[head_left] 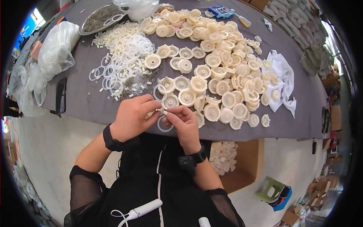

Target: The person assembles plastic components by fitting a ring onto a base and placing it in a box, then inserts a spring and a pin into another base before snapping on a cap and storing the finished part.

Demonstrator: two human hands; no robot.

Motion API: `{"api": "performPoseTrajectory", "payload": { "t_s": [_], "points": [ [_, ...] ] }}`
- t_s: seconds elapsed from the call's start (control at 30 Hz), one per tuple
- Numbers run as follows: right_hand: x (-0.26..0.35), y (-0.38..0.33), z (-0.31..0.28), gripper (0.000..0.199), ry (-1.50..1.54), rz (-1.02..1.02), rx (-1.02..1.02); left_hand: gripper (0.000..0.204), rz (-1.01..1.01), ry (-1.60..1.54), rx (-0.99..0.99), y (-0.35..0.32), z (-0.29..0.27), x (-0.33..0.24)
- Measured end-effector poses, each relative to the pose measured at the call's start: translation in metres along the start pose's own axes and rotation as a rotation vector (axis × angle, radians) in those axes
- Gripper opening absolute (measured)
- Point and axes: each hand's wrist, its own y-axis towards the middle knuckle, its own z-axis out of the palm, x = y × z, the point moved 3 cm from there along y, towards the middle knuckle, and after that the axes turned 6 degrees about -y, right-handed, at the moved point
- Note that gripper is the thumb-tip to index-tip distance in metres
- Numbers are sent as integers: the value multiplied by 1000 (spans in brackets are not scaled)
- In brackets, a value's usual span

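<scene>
At the table's near edge my left hand [135, 114] and my right hand [184, 126] meet, fingers closed in a pinch. Between the fingertips is a small white plug [165, 112], pinched by my right hand. What the left fingertips grip beside it is too small to make out. A translucent white ring [165, 131] hangs just below the fingers, and another ring [154, 93] shows above them, beside the cream caps. Round cream plastic caps [187, 97] lie close beyond my right hand. Loose white rings [110, 80] and small white plugs [120, 37] are heaped beyond my left hand.
A metal tray [87, 32] of small springs stands at the far left, near plastic bags [58, 47]. A black phone [61, 95] lies by the left edge. White cloth [281, 72] lies at right. Below the table, a cardboard box [245, 178] holds more white parts.
</scene>
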Motion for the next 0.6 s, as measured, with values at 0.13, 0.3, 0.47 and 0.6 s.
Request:
{"api": "performPoseTrajectory", "payload": {
  "t_s": [0.13,0.3,0.47,0.6],
  "points": [
    [-1,-2,-3,13,5,69,0,15,17,-29,-8,-5,-1,-2],
    [-10,-5,-2,10,37,73,41,13,10,-127,-12,-10,6,-5],
    [-20,-3,-10,10,240,36,-24,21,-260,-423,-108,-14,18,9],
    [-20,-7,-12,9,273,20,27,26,-436,-608,13,-20,21,18]
  ]
}}
